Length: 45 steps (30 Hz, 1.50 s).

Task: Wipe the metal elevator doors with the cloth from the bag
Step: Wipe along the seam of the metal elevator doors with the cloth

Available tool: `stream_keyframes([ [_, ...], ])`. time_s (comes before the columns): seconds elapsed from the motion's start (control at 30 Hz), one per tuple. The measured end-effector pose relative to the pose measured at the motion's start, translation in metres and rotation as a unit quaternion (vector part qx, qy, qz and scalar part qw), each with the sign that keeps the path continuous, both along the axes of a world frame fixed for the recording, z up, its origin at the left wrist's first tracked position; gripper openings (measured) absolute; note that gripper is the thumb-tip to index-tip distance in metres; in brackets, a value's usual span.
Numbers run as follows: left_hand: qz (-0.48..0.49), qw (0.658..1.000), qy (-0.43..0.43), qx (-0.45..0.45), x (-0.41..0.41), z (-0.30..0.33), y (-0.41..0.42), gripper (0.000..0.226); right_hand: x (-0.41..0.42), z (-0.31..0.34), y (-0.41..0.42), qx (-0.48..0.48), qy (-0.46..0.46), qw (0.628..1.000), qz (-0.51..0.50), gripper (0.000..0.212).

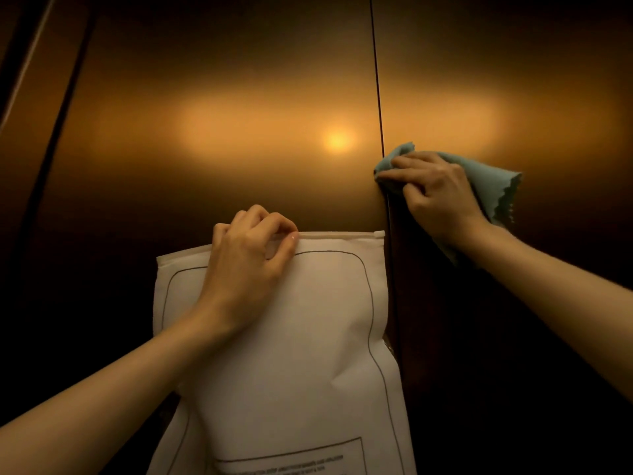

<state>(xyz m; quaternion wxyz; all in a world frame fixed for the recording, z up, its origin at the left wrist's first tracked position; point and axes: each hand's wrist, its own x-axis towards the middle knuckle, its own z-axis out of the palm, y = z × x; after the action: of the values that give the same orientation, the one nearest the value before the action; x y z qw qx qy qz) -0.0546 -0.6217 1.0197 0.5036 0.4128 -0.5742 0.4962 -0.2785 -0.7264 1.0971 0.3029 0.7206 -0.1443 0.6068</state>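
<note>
The bronze-toned metal elevator doors (212, 97) fill the view, split by a dark vertical seam (379, 108) right of centre. My right hand (435, 195) presses a light blue cloth (493, 181) flat against the right door, just beside the seam. Part of the cloth hangs free below my wrist. My left hand (248, 265) pinches the top zip edge of a white frosted bag (308, 354), which hangs in front of the left door.
A warm round light reflection (337, 140) glows on the left door near the seam. A dark door frame with a pale strip (27, 63) runs down the far left. The lower parts of both doors are in deep shadow.
</note>
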Motion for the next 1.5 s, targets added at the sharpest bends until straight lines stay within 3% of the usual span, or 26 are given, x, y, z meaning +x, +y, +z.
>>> stream_keyframes([
  [0.5, 0.029, 0.997, 0.005, -0.075, 0.018, 0.078, -0.02, 0.026, 0.016, 0.12, -0.017, 0.017, -0.015, 0.999, -0.038, 0.043],
  [0.8, 0.023, 0.996, 0.011, -0.088, 0.027, 0.141, -0.028, 0.025, 0.031, 0.235, -0.023, -0.065, -0.067, 0.992, -0.079, 0.04],
  [1.07, 0.037, 0.995, 0.014, -0.088, 0.025, 0.151, -0.038, 0.025, 0.027, 0.302, -0.016, 0.008, -0.012, 0.982, -0.19, 0.048],
  [1.2, 0.006, 0.996, 0.012, -0.087, 0.026, 0.148, -0.041, 0.02, 0.029, 0.302, -0.017, 0.043, -0.016, 0.982, -0.181, 0.052],
  [1.37, 0.004, 0.996, 0.004, -0.09, 0.026, 0.144, -0.044, 0.017, 0.03, 0.259, -0.026, -0.064, -0.085, 0.991, -0.081, 0.046],
  [1.5, 0.014, 0.995, -0.004, -0.098, 0.021, 0.14, -0.042, 0.015, 0.025, 0.218, -0.026, -0.088, -0.063, 0.993, -0.036, 0.04],
])
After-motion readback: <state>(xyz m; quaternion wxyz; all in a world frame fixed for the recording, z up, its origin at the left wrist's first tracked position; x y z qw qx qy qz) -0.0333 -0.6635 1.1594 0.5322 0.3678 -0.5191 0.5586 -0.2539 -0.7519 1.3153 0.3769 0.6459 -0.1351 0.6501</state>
